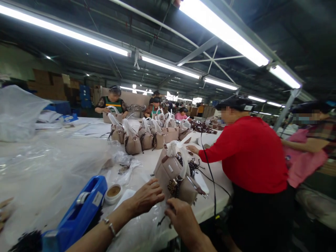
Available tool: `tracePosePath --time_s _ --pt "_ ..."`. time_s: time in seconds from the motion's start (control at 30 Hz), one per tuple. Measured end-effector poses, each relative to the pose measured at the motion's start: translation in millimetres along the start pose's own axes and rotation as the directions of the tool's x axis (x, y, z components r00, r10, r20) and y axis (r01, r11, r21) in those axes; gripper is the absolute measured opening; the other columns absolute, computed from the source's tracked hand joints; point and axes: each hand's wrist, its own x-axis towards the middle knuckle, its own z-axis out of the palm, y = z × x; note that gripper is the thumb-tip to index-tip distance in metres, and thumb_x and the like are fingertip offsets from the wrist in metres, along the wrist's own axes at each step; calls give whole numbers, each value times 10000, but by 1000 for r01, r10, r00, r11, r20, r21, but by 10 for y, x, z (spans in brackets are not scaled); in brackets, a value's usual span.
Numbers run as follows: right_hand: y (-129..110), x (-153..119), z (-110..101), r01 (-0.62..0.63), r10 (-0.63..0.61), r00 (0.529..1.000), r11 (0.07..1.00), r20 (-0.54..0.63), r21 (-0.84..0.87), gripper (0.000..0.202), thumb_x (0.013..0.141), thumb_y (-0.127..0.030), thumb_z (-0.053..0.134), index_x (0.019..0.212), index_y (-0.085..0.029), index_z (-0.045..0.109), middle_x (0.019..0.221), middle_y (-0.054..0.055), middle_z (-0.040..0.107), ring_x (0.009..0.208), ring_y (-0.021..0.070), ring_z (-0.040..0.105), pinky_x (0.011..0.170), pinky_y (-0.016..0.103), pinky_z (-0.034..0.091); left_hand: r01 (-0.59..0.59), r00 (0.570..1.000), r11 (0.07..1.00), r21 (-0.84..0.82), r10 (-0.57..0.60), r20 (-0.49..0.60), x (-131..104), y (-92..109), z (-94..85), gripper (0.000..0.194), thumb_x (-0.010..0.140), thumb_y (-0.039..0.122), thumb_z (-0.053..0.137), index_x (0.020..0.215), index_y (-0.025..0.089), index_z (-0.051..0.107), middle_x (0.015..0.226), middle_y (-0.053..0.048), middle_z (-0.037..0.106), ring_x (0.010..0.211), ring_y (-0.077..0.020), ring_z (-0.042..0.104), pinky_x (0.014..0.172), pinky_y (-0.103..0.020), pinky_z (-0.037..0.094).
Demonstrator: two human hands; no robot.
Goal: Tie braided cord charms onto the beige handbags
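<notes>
A beige handbag point(168, 171) with white-wrapped handles stands near the table's front edge, dark patterned trim and cords on its front. My left hand point(148, 196) is at the bag's lower left side, its fingers bent and close together. Just right of it, my right hand point(181, 215) is at the bag's lower front, thumb and forefinger curved toward each other near a dark cord. What either hand holds, if anything, is too small to tell.
A blue tape dispenser point(78, 213) and a round tub point(113, 193) lie left of my hands. Several beige bags point(132, 141) stand farther back. A person in red point(252, 154) reaches over the white table point(141, 159) from the right. A black cable hangs nearby.
</notes>
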Motion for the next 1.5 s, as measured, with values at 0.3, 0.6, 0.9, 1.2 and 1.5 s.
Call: tracePosePath --time_s 0.3,0.6,0.9,1.2,1.5 --pt "-23 4 -114 -128 117 992 930 51 343 197 778 -156 587 937 -187 699 720 10 718 623 162 674 601 237 488 -12 1000 1000 -5 12 18 -35 -35 -99 136 931 144 452 930 206 573 814 -14 611 786 -175 540 949 -349 361" --pt "-38 35 -237 -126 113 992 921 57 368 206 839 -205 548 1007 -207 666 656 -10 684 563 142 657 548 221 472 -18 999 1000 9 18 39 -26 -122 -66 190 948 139 403 936 209 580 838 -24 616 795 -178 531 968 -353 372" --pt "112 -210 -520 -228 231 972 880 42 418 113 771 -208 534 844 -196 620 619 -42 606 518 125 620 487 212 458 136 979 991 12 -136 155 -88 -607 84 213 928 118 417 941 202 612 862 -42 640 884 -192 560 1013 -388 366" --pt "407 -781 -804 -418 511 850 509 127 752 361 646 -467 747 816 -183 602 608 -16 640 430 103 556 384 189 407 490 867 871 -10 -487 105 -225 -822 198 523 761 -11 513 1241 194 547 1292 -158 590 1261 -321 491 1069 -590 300" --pt "311 -1117 -529 -341 476 873 433 109 835 380 676 -504 770 768 -171 612 606 -7 633 459 105 568 467 218 442 477 828 -133 -869 -264 495 123 788 -482 499 854 277 583 1340 274 470 1329 -88 566 897 -155 657 770 -303 529"
